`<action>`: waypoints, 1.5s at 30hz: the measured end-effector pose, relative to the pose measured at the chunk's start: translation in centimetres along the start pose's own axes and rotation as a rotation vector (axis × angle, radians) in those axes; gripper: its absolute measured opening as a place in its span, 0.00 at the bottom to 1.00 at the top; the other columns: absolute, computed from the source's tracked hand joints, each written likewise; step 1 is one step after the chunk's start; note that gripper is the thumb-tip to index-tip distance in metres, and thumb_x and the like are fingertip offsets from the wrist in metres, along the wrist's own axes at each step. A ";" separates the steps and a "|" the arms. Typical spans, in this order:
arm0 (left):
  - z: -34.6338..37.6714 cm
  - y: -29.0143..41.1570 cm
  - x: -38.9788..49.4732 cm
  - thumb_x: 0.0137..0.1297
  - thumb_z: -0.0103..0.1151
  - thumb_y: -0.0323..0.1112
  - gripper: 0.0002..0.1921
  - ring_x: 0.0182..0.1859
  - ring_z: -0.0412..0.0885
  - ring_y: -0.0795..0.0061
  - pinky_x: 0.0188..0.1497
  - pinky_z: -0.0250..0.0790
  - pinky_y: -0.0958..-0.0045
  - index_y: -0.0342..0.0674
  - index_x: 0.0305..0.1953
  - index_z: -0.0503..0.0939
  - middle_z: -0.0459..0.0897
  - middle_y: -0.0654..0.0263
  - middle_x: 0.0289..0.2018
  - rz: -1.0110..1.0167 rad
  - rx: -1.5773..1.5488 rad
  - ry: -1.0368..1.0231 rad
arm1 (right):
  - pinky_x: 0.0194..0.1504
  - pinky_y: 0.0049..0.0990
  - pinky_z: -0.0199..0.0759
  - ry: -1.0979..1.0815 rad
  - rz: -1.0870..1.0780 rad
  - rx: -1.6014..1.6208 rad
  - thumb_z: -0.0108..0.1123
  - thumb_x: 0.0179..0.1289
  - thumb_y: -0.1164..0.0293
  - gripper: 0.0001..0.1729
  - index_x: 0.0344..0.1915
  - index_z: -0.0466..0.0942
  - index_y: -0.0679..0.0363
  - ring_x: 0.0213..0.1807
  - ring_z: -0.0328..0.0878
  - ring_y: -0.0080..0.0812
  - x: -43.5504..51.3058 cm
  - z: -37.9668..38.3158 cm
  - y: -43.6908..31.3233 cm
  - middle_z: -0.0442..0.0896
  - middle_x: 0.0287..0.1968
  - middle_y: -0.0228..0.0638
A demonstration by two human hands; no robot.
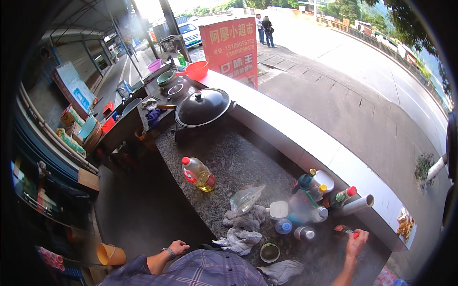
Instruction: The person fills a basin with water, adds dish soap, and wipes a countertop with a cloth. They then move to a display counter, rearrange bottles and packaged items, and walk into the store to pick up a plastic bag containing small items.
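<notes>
My right hand point(357, 240) grips a small dark sauce bottle point(342, 230) by its red-capped end, low over the right end of the granite counter point(247, 161). At my waist my left hand point(179, 247) hangs by the counter's edge, its fingers loosely curled with nothing seen in them. Left of the bottle are a dark bottle with a pale cap point(304, 233), a blue-capped container point(283, 226) and a white square-lidded tub point(278, 210). An open tin point(269, 252) stands in front of me, between crumpled cloths point(239, 241).
A lidded wok point(203, 108) sits at the counter's far end. An oil bottle point(199, 174) stands near the inner edge. More bottles point(342, 196) line the white ledge point(286, 118). A yellow bucket point(111, 254) is at lower left. Two people point(266, 30) stand by the road.
</notes>
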State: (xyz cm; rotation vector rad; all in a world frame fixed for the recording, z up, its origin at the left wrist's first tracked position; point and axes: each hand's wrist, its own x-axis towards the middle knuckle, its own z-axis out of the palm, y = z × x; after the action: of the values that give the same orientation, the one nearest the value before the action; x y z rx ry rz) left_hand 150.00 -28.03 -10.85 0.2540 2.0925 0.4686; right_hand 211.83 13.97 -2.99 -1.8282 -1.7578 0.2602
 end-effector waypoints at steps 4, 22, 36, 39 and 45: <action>0.4 -2.4 1.5 0.64 0.65 0.44 0.17 0.28 0.80 0.78 0.31 0.74 0.73 0.33 0.41 0.84 0.84 0.66 0.28 0.035 -0.004 0.020 | 0.53 0.44 0.67 -0.092 -0.042 -0.024 0.70 0.48 0.79 0.17 0.39 0.75 0.64 0.50 0.71 0.50 0.4 3.5 -3.2 0.73 0.43 0.45; -6.5 -23.5 5.9 0.60 0.65 0.51 0.18 0.34 0.85 0.69 0.40 0.76 0.67 0.40 0.36 0.88 0.87 0.61 0.30 -0.150 -0.071 0.008 | 0.48 0.33 0.77 0.111 -0.014 0.332 0.62 0.68 0.64 0.22 0.54 0.77 0.69 0.47 0.82 0.40 -9.6 0.9 -29.2 0.85 0.45 0.47; -19.1 -22.6 16.0 0.63 0.63 0.46 0.19 0.28 0.83 0.71 0.33 0.76 0.67 0.34 0.41 0.84 0.85 0.61 0.27 0.192 -0.265 0.288 | 0.47 0.27 0.78 -1.315 -0.451 0.327 0.70 0.61 0.68 0.22 0.54 0.78 0.63 0.44 0.84 0.29 -28.9 24.2 -62.8 0.86 0.44 0.40; -20.2 -24.6 16.1 0.61 0.63 0.47 0.19 0.32 0.81 0.70 0.37 0.74 0.67 0.35 0.40 0.84 0.84 0.61 0.30 0.037 -0.367 0.271 | 0.48 0.29 0.78 -1.398 -0.594 0.241 0.71 0.61 0.65 0.25 0.56 0.77 0.63 0.45 0.84 0.31 -28.5 29.3 -67.7 0.85 0.45 0.41; -20.3 -30.5 10.1 0.62 0.63 0.44 0.15 0.29 0.82 0.72 0.34 0.75 0.66 0.36 0.32 0.84 0.86 0.61 0.26 -0.343 -0.503 0.510 | 0.48 0.28 0.78 -1.665 -0.822 0.123 0.71 0.60 0.65 0.26 0.55 0.77 0.65 0.47 0.83 0.30 -27.4 39.7 -77.3 0.86 0.45 0.42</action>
State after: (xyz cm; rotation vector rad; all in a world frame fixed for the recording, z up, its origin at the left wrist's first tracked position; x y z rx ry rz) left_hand 127.55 -56.64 -21.73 -0.5631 2.3471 0.8925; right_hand 122.70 -4.73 -1.19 -0.3356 -3.1117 1.7823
